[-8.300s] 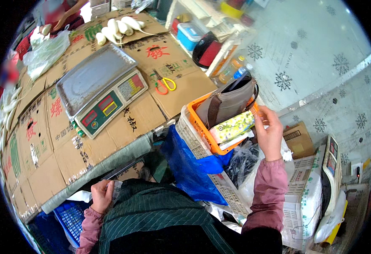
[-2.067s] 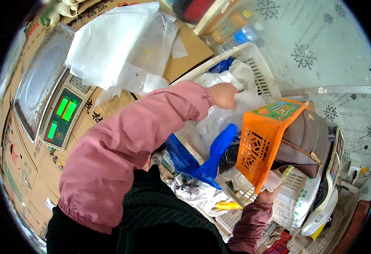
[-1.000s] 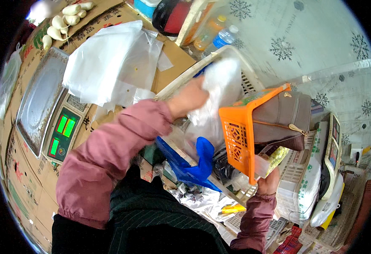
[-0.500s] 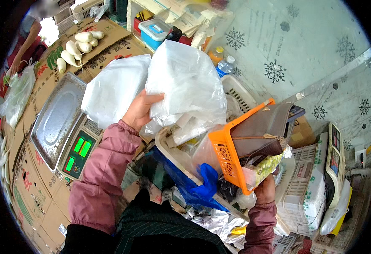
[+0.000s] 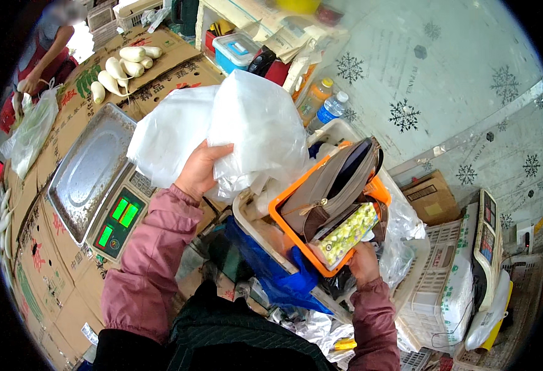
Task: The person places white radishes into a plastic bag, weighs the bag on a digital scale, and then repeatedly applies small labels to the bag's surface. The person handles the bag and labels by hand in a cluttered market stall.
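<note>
My left hand [image 5: 198, 172] pinches a stack of clear plastic bags [image 5: 256, 127] between thumb and fingers. The bags fan out beyond it, over the rim of a white plastic bin [image 5: 245, 216]. My right hand [image 5: 364, 264] is closed on the near right corner of an orange plastic basket [image 5: 284, 216], its fingertips partly hidden. Inside the basket lie a grey-brown zippered bag [image 5: 311, 191] and a yellow-green patterned tissue pack [image 5: 344, 238]. The basket sits tilted over the white bin, where a blue plastic bag [image 5: 299, 278] hangs.
A scale [image 5: 120, 216] with a metal pan stands on the cardboard-covered table at left, white radishes [image 5: 126, 67] behind it. Two bottles [image 5: 330, 108] and a blue lidded box [image 5: 234, 51] are at the back. White crates [image 5: 438, 272] and another scale [image 5: 486, 241] stand right. Another person handles a bag far left.
My right hand has brought the orange basket left and levelled it somewhat over the white bin, exposing its contents. My left hand still holds the plastic bags, slightly lower.
</note>
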A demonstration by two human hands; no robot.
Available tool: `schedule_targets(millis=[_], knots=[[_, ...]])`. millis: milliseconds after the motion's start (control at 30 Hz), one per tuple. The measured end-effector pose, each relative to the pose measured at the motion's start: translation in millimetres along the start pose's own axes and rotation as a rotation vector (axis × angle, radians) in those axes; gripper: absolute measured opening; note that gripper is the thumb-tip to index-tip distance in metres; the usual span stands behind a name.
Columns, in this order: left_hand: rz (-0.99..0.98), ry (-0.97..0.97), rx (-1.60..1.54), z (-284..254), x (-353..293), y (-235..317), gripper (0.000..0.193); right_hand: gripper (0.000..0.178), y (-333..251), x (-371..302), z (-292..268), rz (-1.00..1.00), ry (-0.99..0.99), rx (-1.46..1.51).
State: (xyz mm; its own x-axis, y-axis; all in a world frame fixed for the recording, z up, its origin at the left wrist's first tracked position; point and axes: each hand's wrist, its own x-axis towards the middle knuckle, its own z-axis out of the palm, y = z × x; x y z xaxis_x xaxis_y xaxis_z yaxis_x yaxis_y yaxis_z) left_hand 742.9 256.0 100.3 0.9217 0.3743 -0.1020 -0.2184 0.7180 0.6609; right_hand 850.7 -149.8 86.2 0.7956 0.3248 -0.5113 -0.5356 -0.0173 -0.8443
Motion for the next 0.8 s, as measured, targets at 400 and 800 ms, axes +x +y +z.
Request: schedule_targets(millis=[400, 800], knots=[[0.017, -0.087, 0.038, 38.5, -97.7, 30.8, 0.049, 0.065, -66.6, -143.8, 157.1, -1.081, -0.067, -0.87], [0.015, 0.202, 0.786, -41.1, -257.9, 101.9, 0.024, 0.031, 0.9, -39.8, 242.2, 0.05, -1.115, 0.147]])
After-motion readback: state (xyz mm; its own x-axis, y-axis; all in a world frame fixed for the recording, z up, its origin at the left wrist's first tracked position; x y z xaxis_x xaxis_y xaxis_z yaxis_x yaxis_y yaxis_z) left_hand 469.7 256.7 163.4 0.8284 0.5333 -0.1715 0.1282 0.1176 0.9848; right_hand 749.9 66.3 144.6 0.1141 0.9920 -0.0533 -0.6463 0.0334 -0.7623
